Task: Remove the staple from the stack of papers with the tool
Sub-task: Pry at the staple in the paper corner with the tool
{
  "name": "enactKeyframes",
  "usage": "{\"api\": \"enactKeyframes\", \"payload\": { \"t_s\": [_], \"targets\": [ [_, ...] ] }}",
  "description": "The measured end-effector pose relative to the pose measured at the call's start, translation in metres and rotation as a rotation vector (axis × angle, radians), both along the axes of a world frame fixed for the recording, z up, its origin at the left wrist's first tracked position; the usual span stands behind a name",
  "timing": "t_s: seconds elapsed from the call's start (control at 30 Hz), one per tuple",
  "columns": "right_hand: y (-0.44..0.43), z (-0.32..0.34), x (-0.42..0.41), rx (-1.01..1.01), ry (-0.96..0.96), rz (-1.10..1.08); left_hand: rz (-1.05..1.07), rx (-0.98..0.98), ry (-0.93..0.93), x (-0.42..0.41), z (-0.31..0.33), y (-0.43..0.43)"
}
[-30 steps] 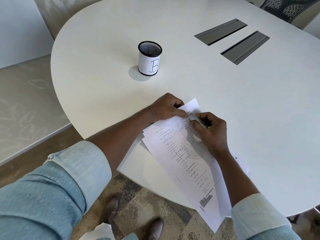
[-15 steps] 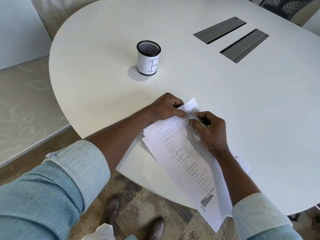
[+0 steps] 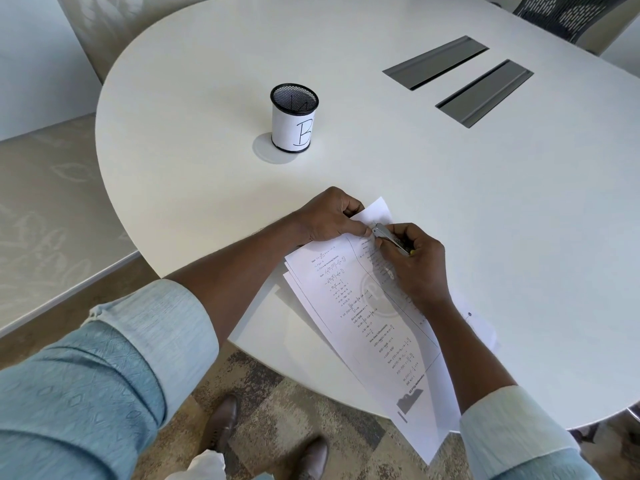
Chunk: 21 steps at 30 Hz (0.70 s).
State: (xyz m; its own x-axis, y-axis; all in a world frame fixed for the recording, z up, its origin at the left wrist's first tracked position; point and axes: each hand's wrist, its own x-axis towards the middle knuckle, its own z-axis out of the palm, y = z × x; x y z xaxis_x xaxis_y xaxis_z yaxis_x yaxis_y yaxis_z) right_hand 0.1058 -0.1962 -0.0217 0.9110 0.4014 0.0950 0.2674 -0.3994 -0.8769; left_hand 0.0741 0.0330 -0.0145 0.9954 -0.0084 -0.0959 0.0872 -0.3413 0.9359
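A stack of printed papers (image 3: pixel 367 306) lies on the white table (image 3: pixel 485 220), its near end hanging over the table's front edge. My left hand (image 3: pixel 329 216) pinches the stack's far corner, thumb on top. My right hand (image 3: pixel 415 265) grips a slim metal staple remover (image 3: pixel 388 235), whose tip sits on the paper right beside my left thumb. The staple itself is too small to make out under the tool tip.
A black mesh pen cup (image 3: pixel 293 118) with a white label marked B stands further back on the table. Two grey cable hatches (image 3: pixel 457 77) lie at the back right. A mesh chair (image 3: pixel 571 12) is behind the table. My shoes (image 3: pixel 221 424) show below the edge.
Both hands and the tool stay at the paper's far corner; only a slight shift of the view is visible.
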Motion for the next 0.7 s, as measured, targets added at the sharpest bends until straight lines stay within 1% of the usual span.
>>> {"api": "enactKeyframes", "payload": {
  "t_s": [0.4,0.7],
  "targets": [
    [-0.001,0.007,-0.001,0.122,0.092,0.021,-0.010,-0.009,-0.003,0.002,-0.003,0.001],
    [-0.001,0.011,-0.001,0.200,0.117,0.048,-0.009,-0.002,0.003,0.004,-0.004,0.002]
  ]
}}
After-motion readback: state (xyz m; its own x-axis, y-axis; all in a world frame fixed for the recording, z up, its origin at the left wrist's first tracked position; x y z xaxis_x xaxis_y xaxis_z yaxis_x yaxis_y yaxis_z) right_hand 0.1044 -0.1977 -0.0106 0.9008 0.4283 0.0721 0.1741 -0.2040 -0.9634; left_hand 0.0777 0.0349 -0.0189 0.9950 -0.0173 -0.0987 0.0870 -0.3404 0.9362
